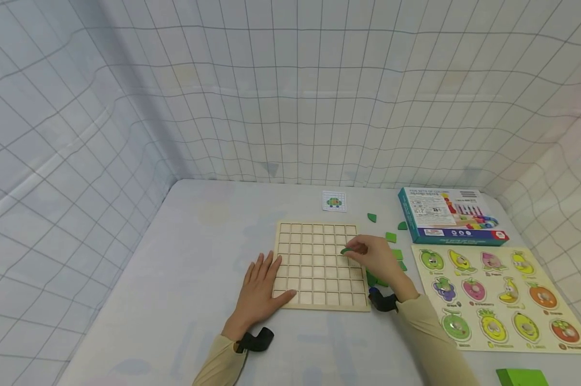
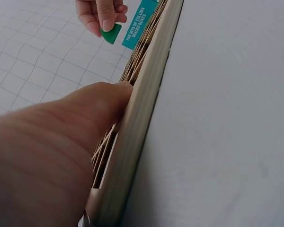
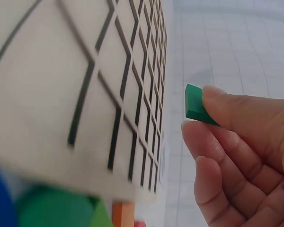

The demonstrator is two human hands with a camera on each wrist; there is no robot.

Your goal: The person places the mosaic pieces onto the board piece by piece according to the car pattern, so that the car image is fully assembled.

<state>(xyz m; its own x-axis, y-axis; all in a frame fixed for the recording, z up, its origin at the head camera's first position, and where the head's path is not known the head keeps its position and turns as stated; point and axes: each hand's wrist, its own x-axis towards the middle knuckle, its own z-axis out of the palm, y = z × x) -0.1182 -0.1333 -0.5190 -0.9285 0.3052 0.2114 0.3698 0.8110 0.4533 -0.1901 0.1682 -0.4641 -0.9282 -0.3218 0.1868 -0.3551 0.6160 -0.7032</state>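
Observation:
A pale wooden grid board (image 1: 319, 307) lies flat on the table, its square cells showing bare wood. My left hand (image 1: 258, 289) rests at its left side, fingers stretched along the edge and thumb on the near left corner. Above the right part of the board, my right hand (image 1: 377, 257) pinches a green quarter-circle tile (image 3: 195, 105) between thumb and fingers. In the left wrist view that tile (image 2: 112, 34) is held up clear of the cells. Loose green tiles (image 1: 391, 237) are scattered to the right of the board, some partly hidden under my right wrist.
Behind the board lies a small pattern card (image 1: 334, 201) with a green figure on a grid. A colourful flat box (image 1: 451, 209) and a fruit picture board (image 1: 473, 268) are at the right. One bright green block (image 1: 522, 377) sits at the near right. Gridded cloth walls surround the table.

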